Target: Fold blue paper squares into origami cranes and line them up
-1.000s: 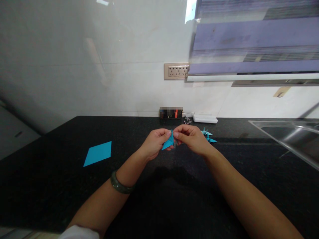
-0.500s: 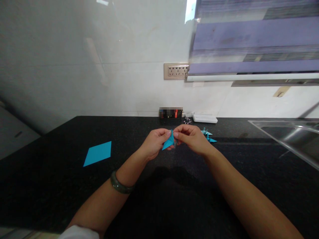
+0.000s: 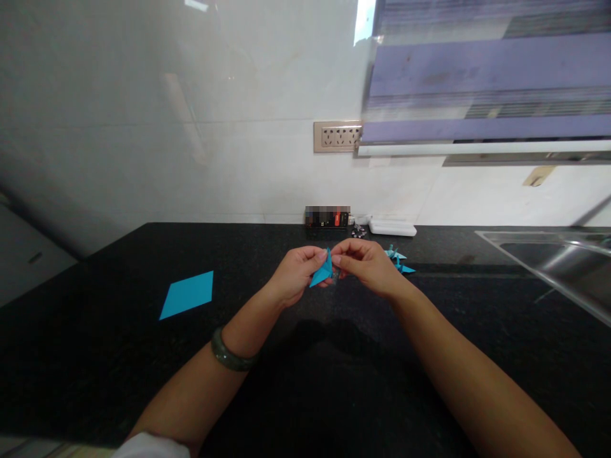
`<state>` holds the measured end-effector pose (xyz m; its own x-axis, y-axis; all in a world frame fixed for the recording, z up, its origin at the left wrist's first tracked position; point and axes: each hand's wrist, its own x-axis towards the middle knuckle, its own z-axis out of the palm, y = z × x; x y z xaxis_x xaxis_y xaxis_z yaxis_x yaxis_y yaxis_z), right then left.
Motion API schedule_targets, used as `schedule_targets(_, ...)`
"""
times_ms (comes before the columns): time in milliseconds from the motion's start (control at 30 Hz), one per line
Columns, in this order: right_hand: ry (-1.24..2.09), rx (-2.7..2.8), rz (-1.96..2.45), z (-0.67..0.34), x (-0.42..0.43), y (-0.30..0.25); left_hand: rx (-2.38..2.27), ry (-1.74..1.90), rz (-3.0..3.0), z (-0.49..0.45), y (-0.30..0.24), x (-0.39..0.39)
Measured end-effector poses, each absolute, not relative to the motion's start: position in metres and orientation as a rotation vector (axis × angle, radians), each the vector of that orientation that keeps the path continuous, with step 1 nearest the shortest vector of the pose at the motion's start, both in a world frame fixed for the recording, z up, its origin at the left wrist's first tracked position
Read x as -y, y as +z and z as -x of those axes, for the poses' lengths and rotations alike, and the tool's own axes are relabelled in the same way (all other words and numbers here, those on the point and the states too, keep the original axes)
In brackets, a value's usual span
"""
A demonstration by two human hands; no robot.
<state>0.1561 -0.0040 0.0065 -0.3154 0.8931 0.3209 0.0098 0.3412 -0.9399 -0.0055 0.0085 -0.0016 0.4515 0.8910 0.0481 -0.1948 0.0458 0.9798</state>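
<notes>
A small blue folded paper (image 3: 323, 272) with pointed ends is held up over the dark countertop, between my two hands. My left hand (image 3: 301, 270) pinches it from the left, thumb on top. From the right, my right hand (image 3: 361, 262) grips its edge between thumb and forefinger; the other fingers are curled. Just beyond my right hand lie folded paper cranes, a pale one (image 3: 395, 253) and a blue one (image 3: 405, 268), both partly hidden by that hand. A flat blue paper sheet (image 3: 188, 294) rests on the counter to the left.
Against the wall stand a black box (image 3: 327, 217), a small dark patterned item (image 3: 359, 231) and a white case (image 3: 393, 227). A metal sink (image 3: 568, 264) is set into the counter (image 3: 267, 413) at the right. Above are a wall socket (image 3: 337, 136) and a purple blind (image 3: 477, 70).
Almost nothing differs. The lower tip of the folded paper has shifted very slightly to the left; both hands keep their hold in the same place.
</notes>
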Motion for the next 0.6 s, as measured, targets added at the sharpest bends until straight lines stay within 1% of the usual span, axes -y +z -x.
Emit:
schedule_targets(200, 1.121, 1.629, 0.846, -0.1557, 0.0031, 0.0053, -0.724, 0.954, -1.250, 0.0052, -0.0010, -0.0083)
schedule_targets(300, 1.062, 1.652, 0.886, -0.1554, 0.0025, 0.0045, -0.733, 0.965, -1.253, 0.0054, -0.0007, -0.0080)
schedule_targets(367, 0.957, 1.689, 0.933, -0.1553, 0.0025, 0.0041, -0.751, 0.970, -1.264, 0.0055, -0.0004, -0.0076)
schedule_targets(533, 0.539, 1.851, 0.996, -0.1568, 0.0051, 0.0058, -0.804, 0.947, -1.325, 0.0052, -0.0005, -0.0074)
schedule_targets(600, 0.428, 1.922, 0.995, -0.1583, 0.0068, 0.0081, -0.809, 0.931, -1.350, 0.0052, -0.0013, -0.0079)
